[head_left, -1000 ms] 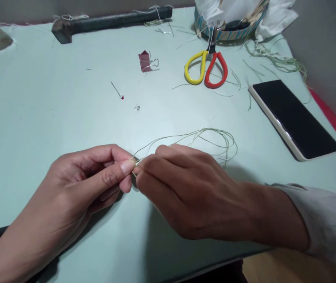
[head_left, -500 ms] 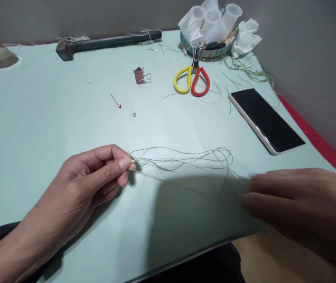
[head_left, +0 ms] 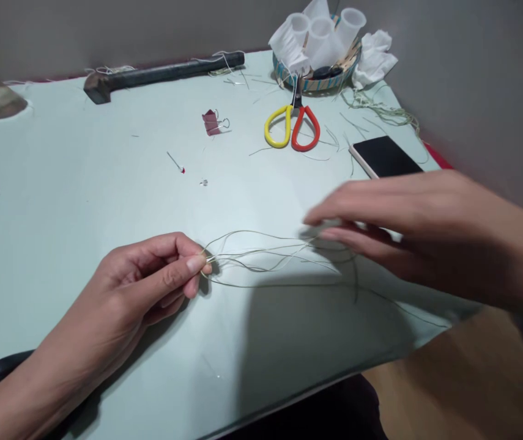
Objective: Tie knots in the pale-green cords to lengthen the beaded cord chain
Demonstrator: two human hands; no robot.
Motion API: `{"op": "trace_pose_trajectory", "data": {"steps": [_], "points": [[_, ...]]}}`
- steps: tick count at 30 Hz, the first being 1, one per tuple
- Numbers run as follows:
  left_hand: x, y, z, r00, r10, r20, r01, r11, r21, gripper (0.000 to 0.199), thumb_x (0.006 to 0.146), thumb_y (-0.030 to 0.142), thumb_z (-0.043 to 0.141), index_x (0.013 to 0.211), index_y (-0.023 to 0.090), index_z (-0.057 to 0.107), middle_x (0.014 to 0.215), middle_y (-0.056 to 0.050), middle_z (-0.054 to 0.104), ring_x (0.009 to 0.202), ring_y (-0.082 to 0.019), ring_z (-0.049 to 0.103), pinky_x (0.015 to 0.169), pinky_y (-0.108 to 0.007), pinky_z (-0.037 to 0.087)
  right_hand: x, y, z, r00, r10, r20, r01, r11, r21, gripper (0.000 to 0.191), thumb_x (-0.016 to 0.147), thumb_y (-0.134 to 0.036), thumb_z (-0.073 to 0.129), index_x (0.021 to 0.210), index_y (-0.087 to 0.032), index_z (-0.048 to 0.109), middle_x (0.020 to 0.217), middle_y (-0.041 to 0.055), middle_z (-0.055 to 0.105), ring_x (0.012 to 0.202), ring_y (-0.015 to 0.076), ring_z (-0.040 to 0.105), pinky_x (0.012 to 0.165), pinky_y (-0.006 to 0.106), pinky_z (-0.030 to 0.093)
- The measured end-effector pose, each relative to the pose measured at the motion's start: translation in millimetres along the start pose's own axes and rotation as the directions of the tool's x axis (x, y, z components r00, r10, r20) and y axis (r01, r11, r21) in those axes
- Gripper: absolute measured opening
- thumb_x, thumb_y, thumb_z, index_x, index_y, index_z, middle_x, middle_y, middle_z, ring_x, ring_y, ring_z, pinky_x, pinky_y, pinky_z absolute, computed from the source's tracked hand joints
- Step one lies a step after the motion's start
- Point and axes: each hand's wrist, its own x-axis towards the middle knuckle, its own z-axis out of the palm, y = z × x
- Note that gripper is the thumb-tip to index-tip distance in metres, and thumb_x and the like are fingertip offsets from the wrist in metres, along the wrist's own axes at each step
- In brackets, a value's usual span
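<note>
My left hand (head_left: 151, 287) pinches one end of a bundle of thin green and white threads (head_left: 261, 252) between thumb and forefinger. The threads fan out to the right over the pale green table (head_left: 105, 201). Above their looped far part is my right hand (head_left: 394, 226), slightly blurred, its thumb and fingers apart and nothing seen held between them. One thread runs separately below the bundle toward the table's right front edge.
Yellow and red handled scissors (head_left: 306, 128), a maroon binder clip (head_left: 211, 123) and a red-tipped pin (head_left: 182, 170) lie beyond. A hammer (head_left: 160, 74), a basket (head_left: 325, 84) and a phone (head_left: 387, 157), partly behind my right hand, are further back.
My right hand has let go of the lower thread and moved up and left over the threads, now covering part of the phone. My left hand keeps its pinch.
</note>
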Motion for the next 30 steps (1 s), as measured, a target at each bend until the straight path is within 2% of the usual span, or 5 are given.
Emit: {"op": "trace_pose_trajectory", "data": {"steps": [4, 9, 17, 25, 30], "points": [[0.5, 0.0, -0.4, 1.0, -0.003, 0.006, 0.003, 1.0, 0.004, 0.038, 0.083, 0.058, 0.092, 0.073, 0.024, 0.077, 0.064, 0.002, 0.056, 0.056, -0.01, 0.037, 0.048, -0.02, 0.025, 68.1, -13.1, 27.3, 0.982, -0.103, 0.156, 0.089, 0.991, 0.099, 0.019, 0.108, -0.02, 0.055, 0.116, -0.02, 0.073, 0.104, 0.0065, 0.073, 0.089, 0.0201, 0.06, 0.08, 0.035, 0.04], [1.6, -3.2, -1.8, 0.999, -0.01, 0.032, 0.01, 1.0, -0.016, 0.042, 0.085, 0.061, 0.091, 0.073, 0.024, 0.074, 0.063, 0.003, 0.049, 0.057, -0.01, 0.032, 0.049, -0.021, 0.023, 106.3, -16.3, 54.1, 0.923, -0.253, 0.29, 0.23, 0.967, 0.111, 0.02, 0.104, -0.012, 0.053, 0.091, -0.019, 0.067, 0.087, 0.0016, 0.059, 0.077, 0.0161, 0.048, 0.072, 0.033, 0.031], [1.7, -1.5, -2.0, 0.999, -0.031, 0.016, 0.031, 0.999, -0.035, 0.043, 0.085, 0.061, 0.09, 0.071, 0.024, 0.073, 0.065, 0.003, 0.049, 0.058, -0.011, 0.032, 0.049, -0.022, 0.022, 115.5, -15.5, 36.1, 1.0, -0.007, -0.014, 0.003, 0.971, -0.24, 0.044, 0.097, 0.004, 0.042, 0.124, -0.016, 0.069, 0.121, 0.0127, 0.067, 0.097, 0.0248, 0.055, 0.08, 0.039, 0.03], [0.4, -4.2, -0.9, 1.0, -0.01, 0.008, 0.011, 0.996, -0.092, 0.032, 0.083, 0.054, 0.094, 0.075, 0.027, 0.078, 0.065, 0.003, 0.058, 0.056, -0.01, 0.036, 0.048, -0.022, 0.025, 83.8, -39.6, 41.8, 0.958, -0.129, 0.257, -0.023, 0.857, 0.516, 0.022, 0.111, -0.025, 0.046, 0.097, -0.02, 0.063, 0.09, -0.0004, 0.066, 0.081, 0.0138, 0.054, 0.077, 0.03, 0.038], [-0.1, -2.6, -1.2, 1.0, 0.007, -0.012, -0.008, 0.997, -0.071, 0.031, 0.083, 0.055, 0.094, 0.075, 0.028, 0.081, 0.064, 0.002, 0.06, 0.055, -0.01, 0.036, 0.047, -0.022, 0.026, 82.0, -39.1, 46.3, 0.931, -0.083, 0.355, -0.16, 0.782, 0.603, 0.024, 0.11, -0.027, 0.054, 0.086, -0.025, 0.052, 0.068, -0.0078, 0.046, 0.065, 0.0126, 0.042, 0.066, 0.032, 0.031]]}}
